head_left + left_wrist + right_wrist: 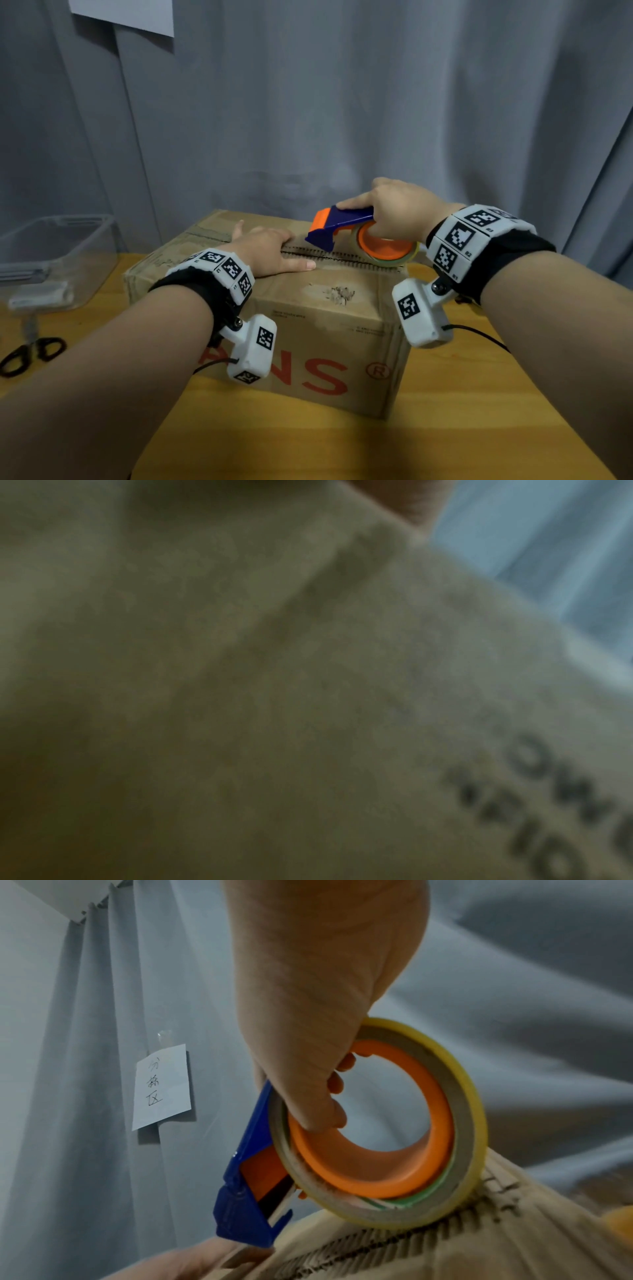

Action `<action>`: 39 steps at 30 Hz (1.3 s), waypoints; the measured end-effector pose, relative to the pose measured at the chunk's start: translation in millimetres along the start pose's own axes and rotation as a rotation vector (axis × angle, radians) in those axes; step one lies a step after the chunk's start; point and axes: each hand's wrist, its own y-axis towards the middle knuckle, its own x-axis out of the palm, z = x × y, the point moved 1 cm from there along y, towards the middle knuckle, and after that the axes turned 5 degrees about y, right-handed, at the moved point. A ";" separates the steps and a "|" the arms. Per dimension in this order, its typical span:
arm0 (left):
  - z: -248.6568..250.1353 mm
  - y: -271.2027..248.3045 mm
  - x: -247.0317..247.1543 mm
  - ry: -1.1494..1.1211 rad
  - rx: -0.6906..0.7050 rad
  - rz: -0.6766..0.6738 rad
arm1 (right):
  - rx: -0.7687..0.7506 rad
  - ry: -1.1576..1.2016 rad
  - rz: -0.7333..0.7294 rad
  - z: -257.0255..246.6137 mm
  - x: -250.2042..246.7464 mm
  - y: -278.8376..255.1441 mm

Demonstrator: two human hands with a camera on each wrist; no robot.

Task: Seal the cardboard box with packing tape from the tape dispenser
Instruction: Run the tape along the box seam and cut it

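A brown cardboard box [318,325] with red letters stands on the wooden table, its top flaps closed along a rough centre seam [346,258]. My left hand [270,250] lies flat on the box top, fingers straight, pressing beside the seam. My right hand [394,209] grips a blue and orange tape dispenser [346,228] with its fingers through the orange hub [373,1123]. The yellowish tape roll [462,1150] rests on the seam near the box's right end [445,1240], and the blue cutter end [246,1213] points at my left hand [192,1261]. The left wrist view shows only blurred cardboard [308,696].
A clear plastic bin [58,253] sits at the table's left, with black-handled scissors [30,353] in front of it. A grey curtain [342,102] hangs behind, with a white paper note [162,1085] taped to it. Bare wooden tabletop [445,428] lies in front of the box.
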 end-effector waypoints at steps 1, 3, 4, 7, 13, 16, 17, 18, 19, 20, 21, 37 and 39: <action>0.6 -0.7 0.5 0.000 -0.004 0.000 | 0.006 0.014 0.011 1.9 3.1 -0.6; 2.0 -2.4 1.3 0.013 -0.008 0.004 | 0.013 0.033 0.023 3.4 9.2 -1.0; 2.6 -2.9 1.1 0.029 -0.002 0.005 | 0.017 0.044 0.021 2.9 11.7 -0.9; 6.5 -4.7 -0.5 0.084 0.068 0.002 | 0.017 0.073 0.021 -0.9 13.0 -0.8; 4.4 1.9 4.6 -0.140 0.091 0.020 | -0.049 -0.001 0.007 -9.9 9.3 5.6; 6.1 3.0 1.8 -0.099 0.128 -0.007 | -0.049 0.012 -0.028 -7.1 6.6 4.9; 6.5 2.7 0.6 -0.083 0.132 -0.025 | -0.048 0.017 -0.038 -5.3 4.2 3.9; 6.3 3.0 -0.3 -0.065 0.132 -0.037 | -0.049 0.024 -0.039 -3.9 1.8 3.2; 6.3 3.9 -1.4 -0.044 0.132 -0.046 | -0.053 0.030 -0.035 -2.6 -1.0 2.4; 6.4 4.1 -2.1 -0.023 0.130 -0.055 | -0.058 0.031 -0.036 -1.5 -3.4 1.1; 6.9 4.2 -2.5 -0.002 0.126 -0.065 | -0.060 0.024 -0.044 0.5 -5.6 -1.0; 19.0 -6.2 -9.5 0.075 0.093 -0.025 | 0.091 0.062 0.010 30.4 -2.5 -37.6; 24.7 -6.4 -10.1 0.067 0.110 -0.032 | 0.096 0.092 0.005 31.3 -1.5 -37.5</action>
